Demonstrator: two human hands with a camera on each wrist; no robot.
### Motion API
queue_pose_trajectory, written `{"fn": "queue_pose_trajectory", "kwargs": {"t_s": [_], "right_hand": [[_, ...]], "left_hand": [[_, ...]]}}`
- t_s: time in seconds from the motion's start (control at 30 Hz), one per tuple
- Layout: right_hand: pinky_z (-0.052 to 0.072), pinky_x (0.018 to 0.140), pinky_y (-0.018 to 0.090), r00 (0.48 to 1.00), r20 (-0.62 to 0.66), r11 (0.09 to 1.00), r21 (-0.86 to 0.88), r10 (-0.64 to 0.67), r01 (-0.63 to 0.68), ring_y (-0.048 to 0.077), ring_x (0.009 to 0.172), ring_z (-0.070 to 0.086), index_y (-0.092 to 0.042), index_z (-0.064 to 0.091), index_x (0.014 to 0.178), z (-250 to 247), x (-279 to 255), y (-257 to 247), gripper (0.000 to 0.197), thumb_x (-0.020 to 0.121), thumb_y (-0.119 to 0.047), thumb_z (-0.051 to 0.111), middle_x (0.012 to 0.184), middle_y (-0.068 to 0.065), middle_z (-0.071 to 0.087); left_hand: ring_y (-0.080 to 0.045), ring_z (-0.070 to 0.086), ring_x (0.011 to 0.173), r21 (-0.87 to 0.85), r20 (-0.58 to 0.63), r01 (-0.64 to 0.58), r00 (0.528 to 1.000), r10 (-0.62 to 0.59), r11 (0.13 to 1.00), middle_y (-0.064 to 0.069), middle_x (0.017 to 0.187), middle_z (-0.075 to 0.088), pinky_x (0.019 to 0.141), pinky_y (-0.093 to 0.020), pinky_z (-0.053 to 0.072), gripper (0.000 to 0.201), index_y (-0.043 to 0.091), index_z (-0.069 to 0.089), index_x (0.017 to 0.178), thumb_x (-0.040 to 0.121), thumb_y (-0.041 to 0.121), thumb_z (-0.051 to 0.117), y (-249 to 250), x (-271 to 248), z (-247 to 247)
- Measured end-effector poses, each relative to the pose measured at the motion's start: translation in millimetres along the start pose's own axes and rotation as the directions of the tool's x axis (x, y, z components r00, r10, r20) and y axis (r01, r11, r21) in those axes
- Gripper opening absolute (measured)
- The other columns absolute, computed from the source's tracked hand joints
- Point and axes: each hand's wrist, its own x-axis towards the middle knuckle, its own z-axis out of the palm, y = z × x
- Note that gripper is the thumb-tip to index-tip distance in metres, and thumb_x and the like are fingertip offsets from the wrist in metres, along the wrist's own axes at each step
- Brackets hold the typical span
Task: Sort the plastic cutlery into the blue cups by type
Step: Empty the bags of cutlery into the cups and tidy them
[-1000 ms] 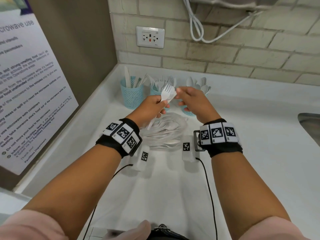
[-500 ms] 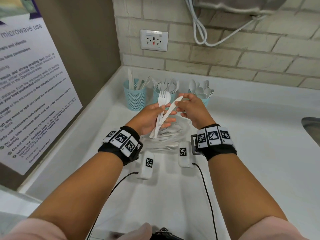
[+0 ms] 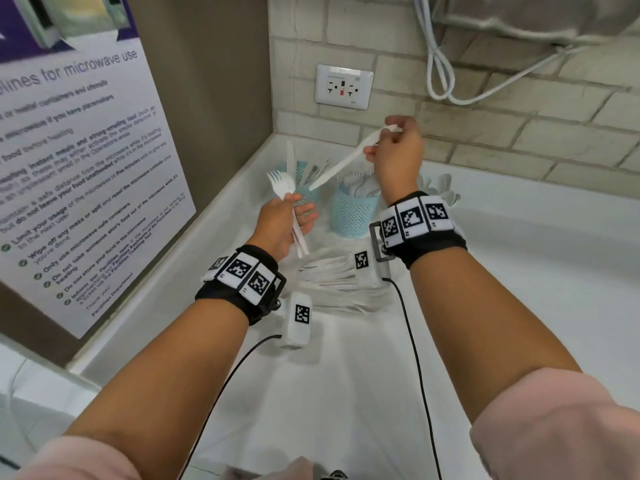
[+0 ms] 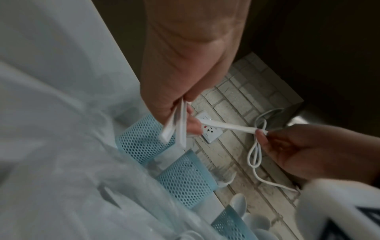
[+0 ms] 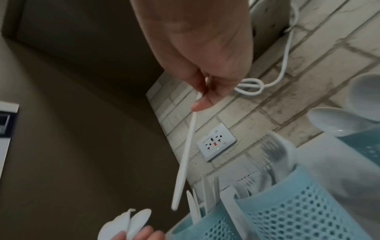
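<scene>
From the head view, my right hand (image 3: 394, 150) pinches a white plastic knife (image 3: 343, 164) by its upper end, raised above the row of blue mesh cups, the lower tip hanging just over the left cup (image 3: 304, 188), where other knives already stand. My left hand (image 3: 280, 223) grips a fork and a spoon (image 3: 283, 187) together by their handles, heads up, just in front of that same cup. The middle cup (image 3: 353, 213) holds forks and the right cup (image 3: 446, 195), mostly hidden behind my wrist, shows spoon bowls. More loose cutlery (image 3: 339, 282) lies on the worktop (image 3: 519, 306) between my wrists. In the left wrist view, two flat handles (image 4: 176, 126) stick out from my curled fingers, with the cups lined up below them. In the right wrist view, thumb and fingers are pressed on the knife (image 5: 185, 162), which slants down towards the knife cup (image 5: 197, 227); the picture is blurred, so I can't be sure the tip is inside the rim line. The risk, I'd say, is that the slanted knife strikes the rim or the upright knives and tips out, or slides into the fork cup (image 5: 308, 207) next door; my left hand, so near, could also nudge the light cup.
</scene>
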Motion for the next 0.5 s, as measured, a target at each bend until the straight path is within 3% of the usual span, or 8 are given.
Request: {"fn": "queue_pose_trajectory", "kwargs": {"t_s": [0.07,0.17,0.3,0.4,0.5], "right_hand": [[0.057,0.068,0.032,0.998,-0.011,0.997,-0.029,-0.069,0.069,0.029,0.073,0.066,-0.012,0.051,0.099,18,4,-2,0.017,0.096,-0.003,0.036,0.084,0.01,0.057],[0.05,0.06,0.026,0.982,0.041,0.976,-0.105,-0.185,0.188,0.022,0.066,0.061,-0.001,0.053,0.108,43,1,3,0.022,0.097,-0.003,0.034,0.079,0.008,0.054],[0.047,0.066,0.033,0.933,0.239,0.895,-0.295,-0.27,0.335,0.022,0.07,0.055,-0.002,0.058,0.111,63,-5,26,0.027,0.092,0.002,0.038,0.078,0.009,0.056],[0.048,0.075,0.034,0.881,0.399,0.762,-0.478,-0.254,0.436,0.03,0.089,0.061,-0.01,0.061,0.117,68,-7,39,0.032,0.094,-0.003,0.04,0.096,0.015,0.067],[0.047,0.082,0.035,0.856,0.483,0.661,-0.584,-0.184,0.472,0.034,0.1,0.057,-0.02,0.063,0.121,67,-8,47,0.036,0.095,-0.008,0.041,0.106,0.018,0.063]], "left_hand": [[-0.008,0.049,0.056,0.01,-0.056,-0.024,0.998,0.025,1.0,-0.003,0.084,0.061,0.041,-0.014,0.038,0.025,0.012,0.05,0.117,0.103,0.022,0.032,2,3,-6],[-0.005,0.035,0.053,0.01,-0.081,-0.034,0.996,0.035,0.999,0.0,0.081,0.057,0.037,-0.012,0.029,0.031,0.011,0.049,0.125,0.103,0.023,0.032,5,7,-12],[-0.006,0.033,0.051,-0.063,-0.069,0.001,0.998,-0.005,0.998,0.0,0.078,0.057,0.038,-0.013,0.026,0.031,0.01,0.056,0.108,0.102,0.026,0.029,8,8,-18],[-0.007,0.035,0.052,-0.112,-0.041,0.006,0.999,-0.01,0.994,-0.002,0.078,0.059,0.039,-0.015,0.027,0.028,0.01,0.057,0.095,0.097,0.02,0.031,10,9,-23],[-0.007,0.037,0.052,-0.112,-0.029,-0.001,1.0,-0.003,0.994,-0.003,0.077,0.06,0.041,-0.015,0.029,0.028,0.008,0.059,0.093,0.095,0.016,0.032,11,9,-24]]}}
